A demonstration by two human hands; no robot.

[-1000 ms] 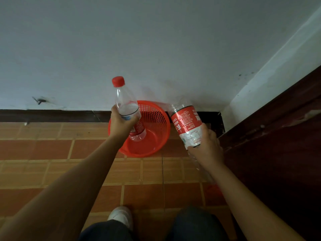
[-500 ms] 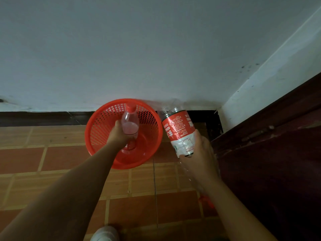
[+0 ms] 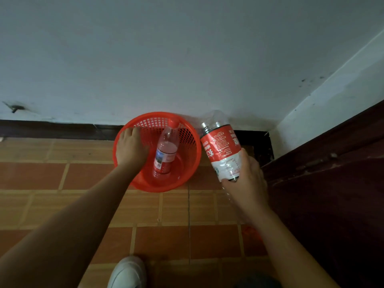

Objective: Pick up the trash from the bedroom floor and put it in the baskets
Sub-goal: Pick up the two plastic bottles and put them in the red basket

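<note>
A round red mesh basket [image 3: 188, 169] stands on the tiled floor against the wall. A small clear bottle [image 3: 166, 152] with a red cap leans inside it, free of any hand. My left hand [image 3: 131, 147] hovers over the basket's left rim, holding nothing, with fingers loosely bent. My right hand [image 3: 246, 179] grips a large clear bottle [image 3: 221, 150] with a red and white label, held tilted just right of the basket.
A white wall runs behind the basket with a dark skirting board [image 3: 58, 129]. A dark wooden door or panel [image 3: 332, 183] fills the right side. My white shoe [image 3: 128, 271] is at the bottom. Orange floor tiles [image 3: 52, 175] stretch to the left.
My left hand lowered the small bottle into the basket, let go of it and shifted to the left rim. My right hand kept its hold on the large bottle.
</note>
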